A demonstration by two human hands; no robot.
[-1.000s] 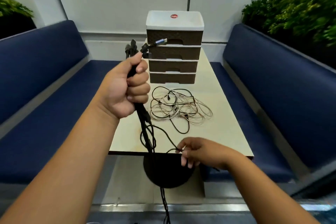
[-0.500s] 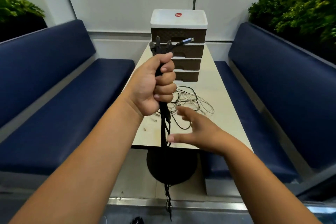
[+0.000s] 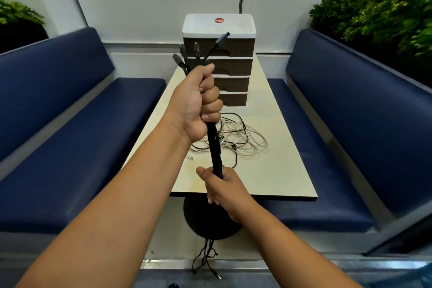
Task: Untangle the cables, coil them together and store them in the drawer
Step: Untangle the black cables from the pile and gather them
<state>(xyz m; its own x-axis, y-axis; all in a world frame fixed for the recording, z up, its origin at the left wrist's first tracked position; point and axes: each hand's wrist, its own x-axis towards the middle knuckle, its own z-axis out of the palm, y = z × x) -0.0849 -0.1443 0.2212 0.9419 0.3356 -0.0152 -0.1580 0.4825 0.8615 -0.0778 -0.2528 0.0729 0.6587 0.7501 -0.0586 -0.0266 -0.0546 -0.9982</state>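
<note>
Near the centre of the frame, the left hand (image 3: 198,103) is clenched in a fist around a bundle of black cables (image 3: 215,147), held upright above the near half of the tabletop (image 3: 275,170). Several plug ends fan out above the fist, one of them a blue-tipped connector (image 3: 223,37) that overlaps the drawer unit behind it. Below the fist the black cables run straight down into the right hand (image 3: 222,188), low in the centre of the frame, whose grip is closed around the same bundle just above the tabletop's near edge. Past that hand the loose ends (image 3: 207,257) hang down in front of the round black table base (image 3: 198,224) and trail towards the floor at the bottom of the frame.

On the tabletop, behind the held bundle, lies a tangled heap of white and black cables (image 3: 238,140), spread loosely in loops. Just beyond it, at the far end of the tabletop, stands a brown drawer unit (image 3: 230,70) with a white top and a red label; its four drawers all appear shut.

Dark blue benches (image 3: 70,105) flank the tabletop on the left and right sides of the frame, and green plants (image 3: 383,7) fill the upper right corner, with more foliage at the upper left edge.
</note>
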